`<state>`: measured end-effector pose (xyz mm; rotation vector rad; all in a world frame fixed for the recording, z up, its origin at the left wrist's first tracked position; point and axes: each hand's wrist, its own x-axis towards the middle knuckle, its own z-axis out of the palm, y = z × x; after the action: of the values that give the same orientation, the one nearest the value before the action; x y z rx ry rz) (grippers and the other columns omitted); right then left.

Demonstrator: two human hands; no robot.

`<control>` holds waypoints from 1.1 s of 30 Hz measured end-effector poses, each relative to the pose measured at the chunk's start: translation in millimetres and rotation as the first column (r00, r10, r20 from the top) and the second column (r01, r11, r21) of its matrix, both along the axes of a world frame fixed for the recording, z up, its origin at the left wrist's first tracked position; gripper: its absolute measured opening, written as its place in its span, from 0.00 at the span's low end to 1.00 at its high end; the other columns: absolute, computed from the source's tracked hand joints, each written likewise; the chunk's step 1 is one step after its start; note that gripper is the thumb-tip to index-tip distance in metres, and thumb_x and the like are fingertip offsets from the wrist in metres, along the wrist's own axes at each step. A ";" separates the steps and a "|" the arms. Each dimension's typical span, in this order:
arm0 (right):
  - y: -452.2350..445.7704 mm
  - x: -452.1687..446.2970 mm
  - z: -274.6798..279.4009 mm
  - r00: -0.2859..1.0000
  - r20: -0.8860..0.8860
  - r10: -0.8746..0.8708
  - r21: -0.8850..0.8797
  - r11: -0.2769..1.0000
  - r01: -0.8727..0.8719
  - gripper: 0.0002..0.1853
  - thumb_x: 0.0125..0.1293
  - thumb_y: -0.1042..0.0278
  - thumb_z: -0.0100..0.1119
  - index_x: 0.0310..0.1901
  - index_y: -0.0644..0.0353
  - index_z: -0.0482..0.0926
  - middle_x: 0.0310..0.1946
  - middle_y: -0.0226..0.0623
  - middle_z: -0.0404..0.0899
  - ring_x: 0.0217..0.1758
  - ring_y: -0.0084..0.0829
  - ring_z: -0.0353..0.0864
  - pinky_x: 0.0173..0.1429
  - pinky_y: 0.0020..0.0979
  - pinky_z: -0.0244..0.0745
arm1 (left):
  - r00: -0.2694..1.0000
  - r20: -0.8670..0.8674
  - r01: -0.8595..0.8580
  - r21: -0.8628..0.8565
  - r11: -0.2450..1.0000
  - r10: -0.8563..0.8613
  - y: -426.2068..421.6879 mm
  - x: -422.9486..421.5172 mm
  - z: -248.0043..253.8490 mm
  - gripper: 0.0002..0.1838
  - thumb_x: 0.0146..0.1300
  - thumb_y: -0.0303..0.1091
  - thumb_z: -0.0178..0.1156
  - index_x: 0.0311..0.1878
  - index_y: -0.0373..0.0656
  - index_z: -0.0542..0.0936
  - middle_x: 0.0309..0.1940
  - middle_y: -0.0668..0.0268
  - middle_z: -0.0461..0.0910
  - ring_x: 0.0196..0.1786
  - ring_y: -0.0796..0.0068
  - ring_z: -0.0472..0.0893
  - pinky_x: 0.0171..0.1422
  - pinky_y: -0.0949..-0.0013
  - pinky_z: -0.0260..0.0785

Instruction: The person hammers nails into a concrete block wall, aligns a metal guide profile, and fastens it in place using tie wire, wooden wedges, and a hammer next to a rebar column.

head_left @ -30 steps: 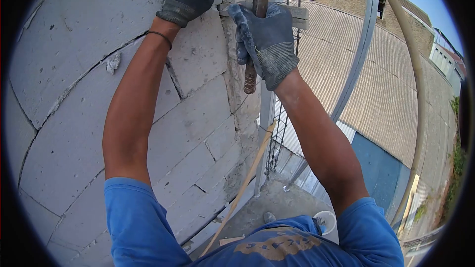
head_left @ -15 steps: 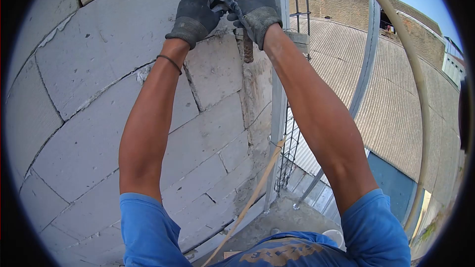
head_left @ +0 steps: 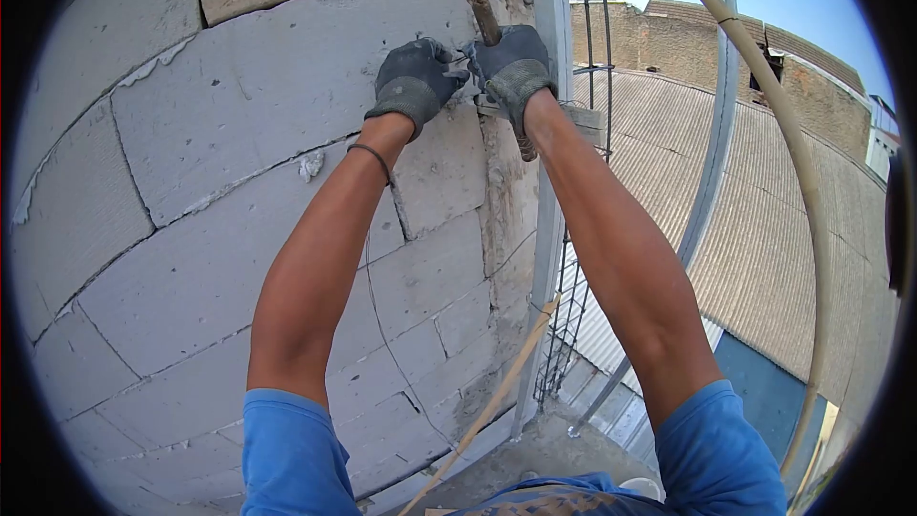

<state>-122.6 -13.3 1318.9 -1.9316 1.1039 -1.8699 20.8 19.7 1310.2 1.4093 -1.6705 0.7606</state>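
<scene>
My right hand (head_left: pixel 514 62), in a dark glove, is wrapped around the handle of a worn hammer (head_left: pixel 484 14). The hammer's head points up, and the handle's end shows below my wrist. Close beside it, my left hand (head_left: pixel 413 81), also gloved, is closed with its fingertips pinched near a thin dark wire (head_left: pixel 459 59) between the hands. A long thin strand (head_left: pixel 382 334) hangs below my left forearm; its upper end is hidden by the arm. Both hands are in front of the pale block wall (head_left: pixel 287 67), beside a metal upright (head_left: pixel 551 48).
A rebar cage (head_left: pixel 597 48) rises just right of the upright, with a short wooden piece (head_left: pixel 585 119) across it. A thin wooden strip (head_left: pixel 497 397) leans at the wall's foot. Farther right are a metal post (head_left: pixel 716 134), a bent pole (head_left: pixel 798 153) and corrugated roofs (head_left: pixel 659 162).
The hammer has tilted, its head now showing above my right hand. Both hands sit slightly lower and farther right in view. The hanging strand has come into sight.
</scene>
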 end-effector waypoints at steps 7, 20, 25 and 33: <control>-6.4 -14.9 7.8 0.997 -0.064 -0.050 0.022 0.998 0.052 0.19 0.54 0.58 0.66 0.38 0.68 0.86 0.35 0.58 0.85 0.44 0.52 0.87 0.50 0.42 0.81 | 0.898 -0.009 0.439 -0.030 0.898 -0.439 -16.7 -5.4 8.5 0.15 0.55 0.34 0.71 0.46 0.42 0.86 0.39 0.57 0.87 0.39 0.64 0.86 0.49 0.65 0.76; 48.6 -40.8 10.3 0.965 0.116 0.234 -0.047 0.972 -0.230 0.15 0.64 0.63 0.67 0.40 0.70 0.83 0.28 0.44 0.86 0.20 0.26 0.82 0.23 0.25 0.78 | 0.933 0.086 0.330 0.189 0.925 -0.350 -31.4 -7.0 31.9 0.13 0.59 0.35 0.66 0.40 0.34 0.84 0.30 0.54 0.84 0.31 0.69 0.75 0.43 0.64 0.71; 89.4 -68.7 14.2 0.794 0.301 0.529 -0.148 0.848 -0.509 0.15 0.67 0.64 0.66 0.43 0.70 0.84 0.30 0.44 0.87 0.23 0.23 0.82 0.26 0.22 0.79 | 0.955 0.181 0.201 0.197 0.960 -0.237 -30.9 -9.3 32.0 0.11 0.60 0.36 0.58 0.36 0.48 0.88 0.41 0.49 0.84 0.44 0.48 0.82 0.54 0.53 0.74; 78.2 -36.1 -4.2 0.995 -0.068 -0.068 0.010 0.998 0.069 0.18 0.54 0.56 0.75 0.35 0.66 0.86 0.29 0.52 0.85 0.38 0.46 0.87 0.48 0.40 0.80 | 0.911 0.257 0.264 0.233 0.936 -0.322 15.1 -24.8 34.2 0.17 0.63 0.42 0.57 0.37 0.36 0.84 0.39 0.41 0.82 0.47 0.40 0.81 0.56 0.49 0.73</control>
<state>-158.8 64.9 1314.7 -1.9882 1.2132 -1.8403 -4.0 34.8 1344.4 1.1705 -2.1806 0.6686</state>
